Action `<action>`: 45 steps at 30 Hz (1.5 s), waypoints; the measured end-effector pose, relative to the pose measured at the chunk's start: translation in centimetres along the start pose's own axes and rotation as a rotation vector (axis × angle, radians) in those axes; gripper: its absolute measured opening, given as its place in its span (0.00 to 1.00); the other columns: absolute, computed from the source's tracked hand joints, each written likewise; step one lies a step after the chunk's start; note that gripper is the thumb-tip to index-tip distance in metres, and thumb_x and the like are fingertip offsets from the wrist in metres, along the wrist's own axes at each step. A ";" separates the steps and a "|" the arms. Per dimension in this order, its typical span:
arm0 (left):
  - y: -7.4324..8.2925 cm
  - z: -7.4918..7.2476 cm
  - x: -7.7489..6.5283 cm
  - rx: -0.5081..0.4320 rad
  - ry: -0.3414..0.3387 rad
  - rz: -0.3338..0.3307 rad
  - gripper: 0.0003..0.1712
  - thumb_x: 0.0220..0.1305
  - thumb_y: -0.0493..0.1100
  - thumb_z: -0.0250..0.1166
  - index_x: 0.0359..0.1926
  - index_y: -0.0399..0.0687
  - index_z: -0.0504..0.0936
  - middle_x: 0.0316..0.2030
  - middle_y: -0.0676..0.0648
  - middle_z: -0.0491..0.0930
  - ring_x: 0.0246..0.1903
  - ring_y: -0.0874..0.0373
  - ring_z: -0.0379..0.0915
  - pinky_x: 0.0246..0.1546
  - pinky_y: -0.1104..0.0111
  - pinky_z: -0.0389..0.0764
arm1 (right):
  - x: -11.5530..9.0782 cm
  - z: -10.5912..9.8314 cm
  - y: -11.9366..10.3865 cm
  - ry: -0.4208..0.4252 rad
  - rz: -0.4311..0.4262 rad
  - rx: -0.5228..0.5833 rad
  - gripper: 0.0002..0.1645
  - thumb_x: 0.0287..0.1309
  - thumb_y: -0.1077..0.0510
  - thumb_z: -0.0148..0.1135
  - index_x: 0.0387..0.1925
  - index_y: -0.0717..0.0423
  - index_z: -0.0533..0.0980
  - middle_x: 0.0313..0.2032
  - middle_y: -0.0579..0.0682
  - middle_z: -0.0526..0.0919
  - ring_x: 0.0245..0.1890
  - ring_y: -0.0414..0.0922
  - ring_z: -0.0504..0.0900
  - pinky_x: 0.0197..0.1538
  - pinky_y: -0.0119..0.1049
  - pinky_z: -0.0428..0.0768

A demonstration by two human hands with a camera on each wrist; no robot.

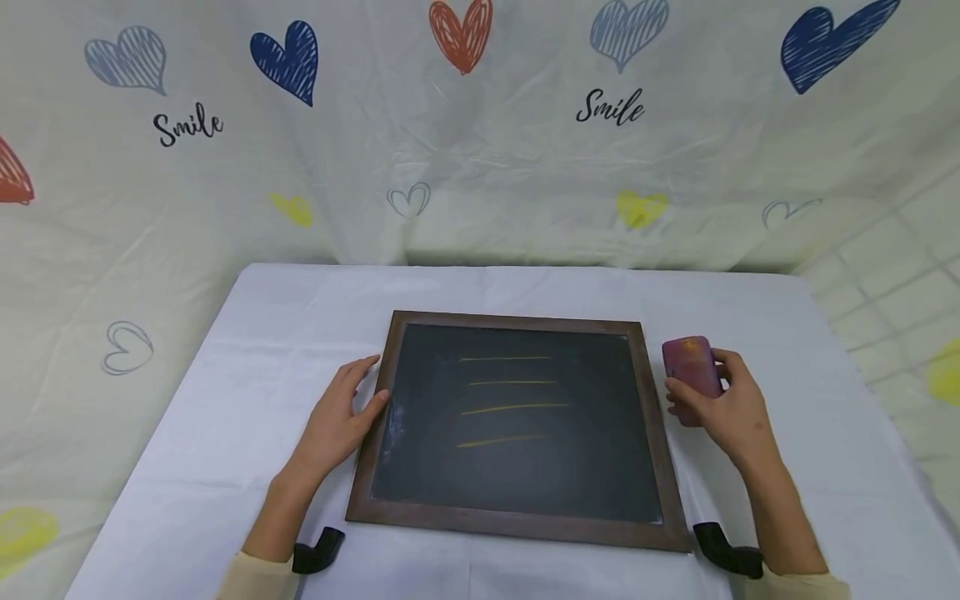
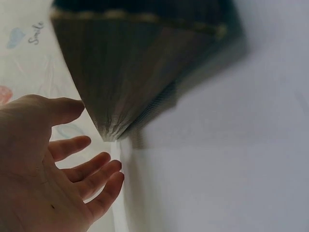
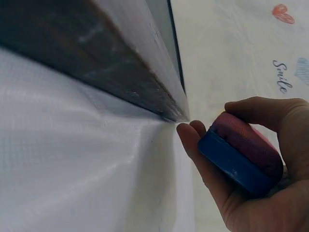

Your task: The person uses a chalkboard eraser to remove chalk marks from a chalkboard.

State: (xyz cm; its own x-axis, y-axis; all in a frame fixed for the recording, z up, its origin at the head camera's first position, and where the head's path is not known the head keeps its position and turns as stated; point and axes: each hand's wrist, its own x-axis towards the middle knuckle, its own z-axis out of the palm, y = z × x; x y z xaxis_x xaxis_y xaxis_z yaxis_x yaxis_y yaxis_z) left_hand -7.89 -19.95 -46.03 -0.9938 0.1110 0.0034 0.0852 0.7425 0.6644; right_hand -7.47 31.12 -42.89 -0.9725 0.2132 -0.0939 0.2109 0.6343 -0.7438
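A wood-framed chalkboard (image 1: pixel 517 483) lies on the white-covered table, with several short yellow chalk lines (image 1: pixel 513 408) across its upper middle. At the board's left edge is my left hand (image 1: pixel 333 425), its thumb tip right at the frame and its fingers spread. In the left wrist view that left hand (image 2: pixel 58 164) shows an empty palm beside the frame's side (image 2: pixel 120 63). To the right of the board my right hand (image 1: pixel 731 408) grips a chalkboard eraser (image 1: pixel 692 367). The right wrist view shows the eraser's blue base (image 3: pixel 236 162) and purple-pink pad between thumb and fingers.
White cloth (image 1: pixel 315 292) covers the table. Behind it hangs a pale curtain (image 1: pixel 510 167) printed with hearts and the word Smile. A black wrist mount (image 1: pixel 318 552) sticks out at the left wrist, and another black mount (image 1: pixel 727 552) at the right wrist, near the board's lower corner.
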 end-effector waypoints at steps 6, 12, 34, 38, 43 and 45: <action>-0.1 0.0 0.0 0.004 -0.003 -0.012 0.35 0.77 0.47 0.62 0.79 0.48 0.63 0.75 0.38 0.65 0.74 0.37 0.66 0.67 0.39 0.75 | 0.1 0.0 0.0 -0.044 -0.055 0.104 0.51 0.68 0.49 0.68 0.80 0.58 0.51 0.61 0.70 0.69 0.31 0.31 0.85 0.31 0.31 0.88; -0.1 0.1 0.0 0.004 -0.010 -0.016 0.36 0.76 0.47 0.63 0.79 0.49 0.63 0.75 0.38 0.65 0.74 0.37 0.66 0.68 0.39 0.75 | 0.2 0.1 -0.1 -0.077 -0.120 0.110 0.40 0.79 0.43 0.52 0.81 0.53 0.53 0.55 0.61 0.79 0.35 0.28 0.84 0.36 0.27 0.83; -0.1 0.0 0.1 0.031 -0.019 0.030 0.35 0.75 0.46 0.65 0.78 0.50 0.65 0.74 0.36 0.66 0.75 0.37 0.63 0.71 0.38 0.69 | 0.8 0.5 -1.1 -0.088 -0.220 0.066 0.34 0.81 0.46 0.50 0.81 0.45 0.57 0.64 0.70 0.73 0.46 0.34 0.77 0.40 0.19 0.77; -0.1 0.0 0.0 0.052 -0.012 0.059 0.36 0.73 0.45 0.67 0.77 0.49 0.67 0.74 0.36 0.66 0.74 0.36 0.63 0.70 0.37 0.70 | 1.1 0.6 -1.3 -0.089 -0.224 0.047 0.35 0.77 0.45 0.57 0.79 0.47 0.61 0.64 0.69 0.75 0.42 0.32 0.78 0.34 0.27 0.81; -0.1 0.0 -0.1 0.073 -0.014 0.083 0.35 0.72 0.44 0.68 0.77 0.49 0.68 0.74 0.36 0.67 0.73 0.35 0.64 0.70 0.37 0.71 | 1.6 1.1 -1.6 -0.083 -0.251 0.008 0.34 0.72 0.45 0.64 0.74 0.49 0.68 0.65 0.67 0.77 0.47 0.40 0.77 0.36 0.25 0.79; -0.2 0.0 -0.1 0.080 -0.018 0.088 0.35 0.72 0.44 0.68 0.77 0.49 0.69 0.74 0.36 0.67 0.73 0.35 0.64 0.69 0.37 0.71 | 1.9 1.3 -1.8 -0.085 -0.270 -0.023 0.33 0.71 0.46 0.66 0.72 0.49 0.70 0.65 0.65 0.77 0.52 0.46 0.78 0.42 0.26 0.77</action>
State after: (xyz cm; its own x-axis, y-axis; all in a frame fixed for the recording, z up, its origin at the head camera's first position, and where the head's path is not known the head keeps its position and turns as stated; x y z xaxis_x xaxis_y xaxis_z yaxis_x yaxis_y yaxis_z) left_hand -7.81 -20.07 -46.17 -0.9808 0.1894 0.0457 0.1785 0.7794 0.6005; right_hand -9.77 29.47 -42.59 -0.9984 -0.0280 0.0497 -0.0556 0.6765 -0.7344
